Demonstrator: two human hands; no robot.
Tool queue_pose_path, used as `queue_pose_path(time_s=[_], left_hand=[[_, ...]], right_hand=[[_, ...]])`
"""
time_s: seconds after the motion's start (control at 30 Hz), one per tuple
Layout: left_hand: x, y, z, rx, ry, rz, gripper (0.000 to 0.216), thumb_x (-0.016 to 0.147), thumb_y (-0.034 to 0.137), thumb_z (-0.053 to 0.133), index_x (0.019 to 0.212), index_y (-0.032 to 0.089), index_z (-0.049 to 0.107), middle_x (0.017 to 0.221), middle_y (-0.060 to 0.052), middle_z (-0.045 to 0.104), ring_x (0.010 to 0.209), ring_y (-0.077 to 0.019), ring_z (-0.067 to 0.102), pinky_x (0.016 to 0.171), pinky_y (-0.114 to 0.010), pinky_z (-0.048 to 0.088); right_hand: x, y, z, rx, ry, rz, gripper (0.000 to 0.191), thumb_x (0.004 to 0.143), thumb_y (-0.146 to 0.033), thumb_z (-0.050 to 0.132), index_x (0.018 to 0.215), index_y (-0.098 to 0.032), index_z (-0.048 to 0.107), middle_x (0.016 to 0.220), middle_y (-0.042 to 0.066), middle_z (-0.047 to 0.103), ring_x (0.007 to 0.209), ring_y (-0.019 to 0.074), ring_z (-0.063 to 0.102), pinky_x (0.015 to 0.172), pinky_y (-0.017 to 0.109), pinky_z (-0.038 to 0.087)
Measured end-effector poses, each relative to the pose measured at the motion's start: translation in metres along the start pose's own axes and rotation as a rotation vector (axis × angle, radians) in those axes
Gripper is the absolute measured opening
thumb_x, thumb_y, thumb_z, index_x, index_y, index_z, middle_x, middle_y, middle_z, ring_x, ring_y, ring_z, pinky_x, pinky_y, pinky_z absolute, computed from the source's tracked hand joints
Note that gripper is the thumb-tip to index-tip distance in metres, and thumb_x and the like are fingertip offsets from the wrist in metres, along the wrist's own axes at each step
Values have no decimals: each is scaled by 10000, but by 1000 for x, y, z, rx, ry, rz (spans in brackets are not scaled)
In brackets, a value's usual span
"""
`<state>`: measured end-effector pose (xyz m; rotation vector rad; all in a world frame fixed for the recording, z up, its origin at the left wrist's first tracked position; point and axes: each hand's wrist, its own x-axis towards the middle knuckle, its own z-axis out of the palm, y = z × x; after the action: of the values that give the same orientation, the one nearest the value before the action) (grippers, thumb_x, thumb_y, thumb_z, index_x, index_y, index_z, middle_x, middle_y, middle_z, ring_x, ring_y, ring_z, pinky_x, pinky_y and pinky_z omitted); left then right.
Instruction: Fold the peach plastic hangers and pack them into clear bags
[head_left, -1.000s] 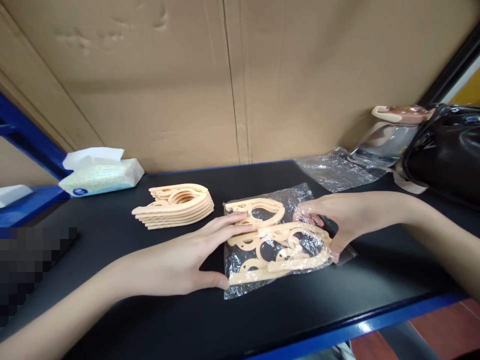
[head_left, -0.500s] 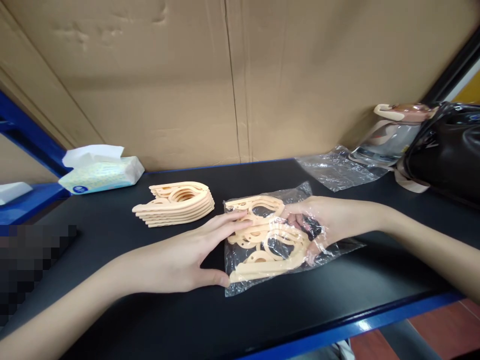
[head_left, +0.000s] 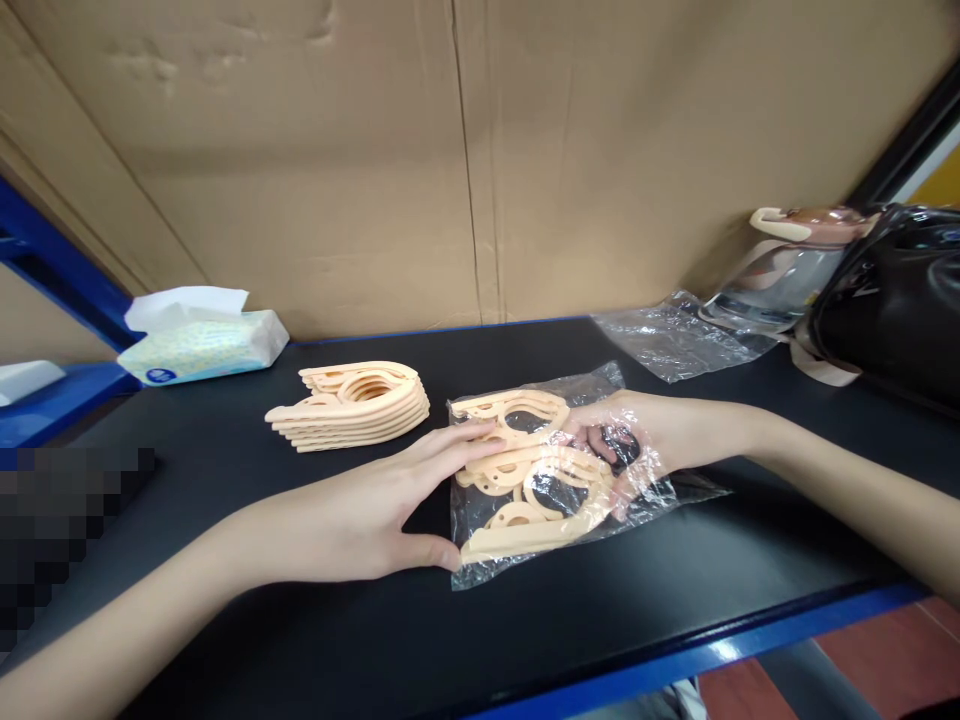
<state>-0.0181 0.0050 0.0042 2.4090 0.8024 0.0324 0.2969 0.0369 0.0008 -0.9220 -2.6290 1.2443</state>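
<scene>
Peach hangers (head_left: 529, 480) fill the clear bag (head_left: 480, 560); the right hand (head_left: 637, 435) grips them inside, the left hand (head_left: 375, 510) lies flat, open, so thin film may tear.

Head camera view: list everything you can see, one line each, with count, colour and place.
clear bag: one, transparent, centre of the table, holding hangers
hangers in the bag: several, peach, exact count unclear
stack of hangers: one pile, peach, left of the bag
empty bag: one, transparent, back right
tissue pack: one, white and pale blue-green, back left
jug: one, clear with brownish lid, far right
handbag: one, black, right edge
table: one, black top with blue edge
cardboard: brown sheets behind the table
left hand: open, fingertips and thumb on the bag's left edge
right hand: inside the bag's open end, at the hangers
</scene>
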Motion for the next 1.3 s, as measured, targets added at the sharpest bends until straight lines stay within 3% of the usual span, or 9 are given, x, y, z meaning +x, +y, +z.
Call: queue_pose_path(time_s=[0.3, 0.67, 0.8, 1.0, 1.1, 1.3], left_hand=[[0, 1, 1, 37, 9, 2, 854, 912, 286, 690, 1531, 474, 131, 1649, 59, 154, 1523, -204, 138, 1254, -414, 185], [-3, 2, 1, 140, 59, 48, 847, 905, 232, 676, 1541, 409, 146, 1634, 43, 211, 1508, -166, 199, 1244, -380, 231], [-4, -2, -2, 231, 119, 59, 731, 910, 92, 528, 1515, 389, 245, 1584, 62, 330, 1450, -137, 335, 1224, -333, 286], [6, -17, 5, 387, 231, 76, 401, 1038, 237, 420, 1424, 345, 433, 1495, 32, 468, 1344, -149, 482, 1133, -291, 404], [9, -23, 8, 453, 278, 106, 361, 1053, 258, 395, 1397, 342, 464, 1457, 33, 510, 1303, -149, 518, 1086, -283, 440], [10, -27, 9, 518, 305, 159, 421, 1027, 128, 360, 1386, 313, 482, 1442, 21, 529, 1267, -150, 548, 1063, -287, 454]], right_hand=[[2, 8, 3, -2, 20, -50, 685, 723, -593, 757, 1261, -188, 632, 984, 34, 649, 771, 157, 550, 672, 288, 453], [1, 5, 4, -13, 49, -55, 609, 740, -548, 770, 1236, -218, 646, 887, 0, 598, 747, 143, 521, 655, 269, 439], [-3, -4, 2, -90, 20, -20, 569, 720, -583, 764, 1108, -182, 657, 854, 1, 595, 737, 148, 527, 647, 266, 425], [-4, -8, 0, -137, 9, 11, 463, 734, -569, 746, 958, -178, 645, 843, -7, 607, 717, 143, 549, 615, 259, 395], [-3, -6, 0, -139, 5, 0, 429, 746, -562, 737, 932, -184, 650, 840, -3, 614, 721, 148, 552, 613, 262, 394], [-3, -4, 1, -126, 22, -8, 389, 767, -528, 727, 935, -188, 643, 863, 6, 633, 729, 156, 562, 615, 270, 395]])
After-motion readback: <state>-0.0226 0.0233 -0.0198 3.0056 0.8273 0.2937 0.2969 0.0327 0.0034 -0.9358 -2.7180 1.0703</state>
